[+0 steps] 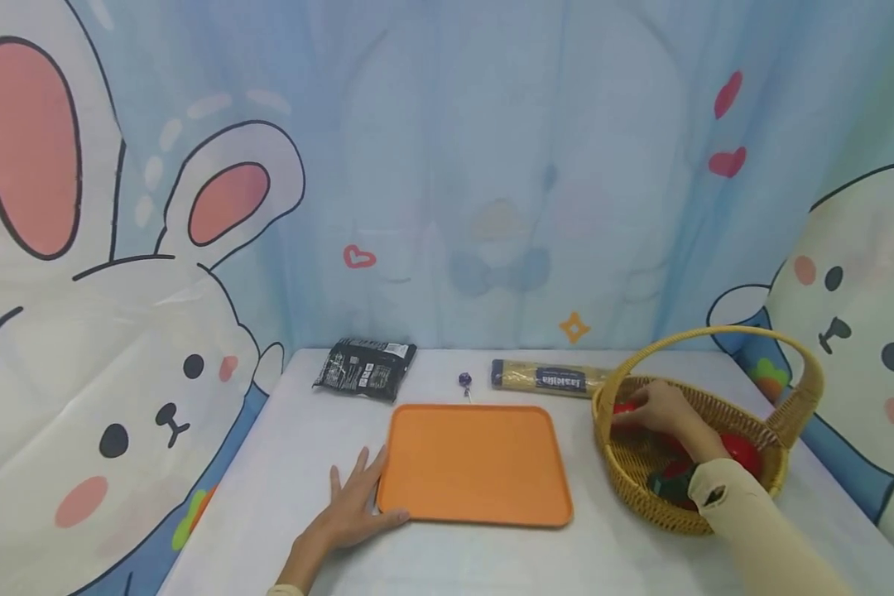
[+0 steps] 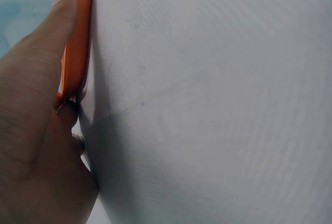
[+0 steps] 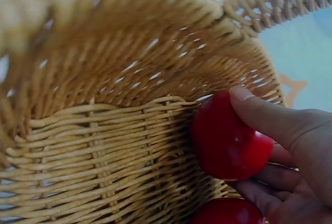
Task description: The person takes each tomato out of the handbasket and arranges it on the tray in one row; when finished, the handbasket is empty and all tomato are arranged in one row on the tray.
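Just inside the left rim of a wicker basket (image 1: 632, 490), a person's right hand (image 1: 663, 406) grips a glossy red ball-shaped piece (image 3: 225, 136), thumb above and fingers curled below. A second red piece (image 3: 228, 212) lies just beneath it. The basket stands at the right edge of a white tabletop (image 1: 603, 555), with another red round piece (image 1: 742, 454) and a dark green item (image 1: 670, 484) at its near side. Across the tabletop, the left hand (image 1: 352, 509) lies open, fingers spread, touching the left edge of an orange tray (image 1: 477, 463). Along the back edge, a black packet (image 1: 367, 369) rests near the left corner, a purple-headed lollipop (image 1: 465, 380) behind the tray, and a long yellow packet (image 1: 547, 377) beside the basket. Cartoon rabbits decorate the blue curtain (image 1: 447, 124) behind.
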### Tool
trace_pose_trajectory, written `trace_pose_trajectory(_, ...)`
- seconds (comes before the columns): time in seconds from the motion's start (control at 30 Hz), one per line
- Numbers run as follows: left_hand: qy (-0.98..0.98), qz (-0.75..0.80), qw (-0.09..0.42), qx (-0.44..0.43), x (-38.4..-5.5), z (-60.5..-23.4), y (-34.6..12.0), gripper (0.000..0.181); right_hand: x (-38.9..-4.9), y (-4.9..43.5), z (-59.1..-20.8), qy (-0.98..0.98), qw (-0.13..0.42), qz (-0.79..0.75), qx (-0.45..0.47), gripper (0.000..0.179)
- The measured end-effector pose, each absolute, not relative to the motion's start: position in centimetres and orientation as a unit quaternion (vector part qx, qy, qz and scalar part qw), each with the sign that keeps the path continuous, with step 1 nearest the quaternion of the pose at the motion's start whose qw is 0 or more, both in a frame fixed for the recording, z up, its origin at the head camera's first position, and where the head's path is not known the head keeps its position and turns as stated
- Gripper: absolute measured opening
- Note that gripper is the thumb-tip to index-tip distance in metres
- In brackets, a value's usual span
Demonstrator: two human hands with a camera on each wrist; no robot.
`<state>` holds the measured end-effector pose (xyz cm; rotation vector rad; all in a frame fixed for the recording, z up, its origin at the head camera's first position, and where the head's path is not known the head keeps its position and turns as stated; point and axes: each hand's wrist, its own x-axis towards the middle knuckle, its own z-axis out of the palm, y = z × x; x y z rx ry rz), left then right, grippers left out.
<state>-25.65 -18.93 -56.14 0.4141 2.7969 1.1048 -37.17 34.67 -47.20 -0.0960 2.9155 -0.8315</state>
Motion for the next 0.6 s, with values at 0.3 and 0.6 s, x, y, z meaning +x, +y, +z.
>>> trace_pose_trajectory(0.3, 0.921, 0.363, 0.055, 0.131, -25.6, -56.1, -19.0, 0.114, -36.2, 34.5, -48.1, 0.96, -0.012, -0.277, -0.029, 0.075)
trace_pose_trajectory(0.6, 0.919, 0.368, 0.046, 0.136, -25.7, -56.6, -19.1, 0.118, -33.0, 33.7, -45.1, 0.954, -0.053, -0.295, -0.013, 0.08)
